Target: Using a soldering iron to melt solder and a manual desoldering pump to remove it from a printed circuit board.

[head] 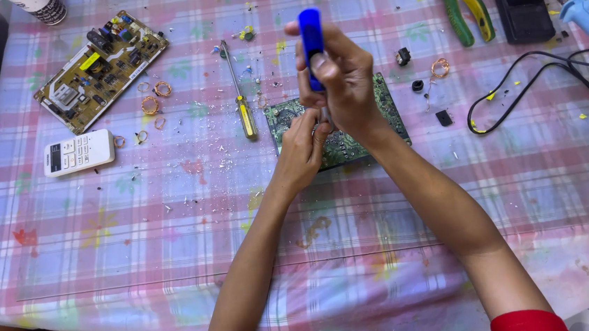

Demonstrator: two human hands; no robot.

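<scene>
While gripped, blue tool (311, 37) in right hand (344, 84)

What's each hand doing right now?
Left hand: closed, fingers pinched at the tool's tip over the green circuit board.
Right hand: closed, gripping the blue-handled tool upright.

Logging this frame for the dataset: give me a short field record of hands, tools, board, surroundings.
right hand: grips blue-handled tool upright, tip down on green circuit board
left hand: steadies the tool tip at the board
nearby: yellow screwdriver, green pliers, second board, white remote, copper coils
surface: checked tablecloth
</scene>
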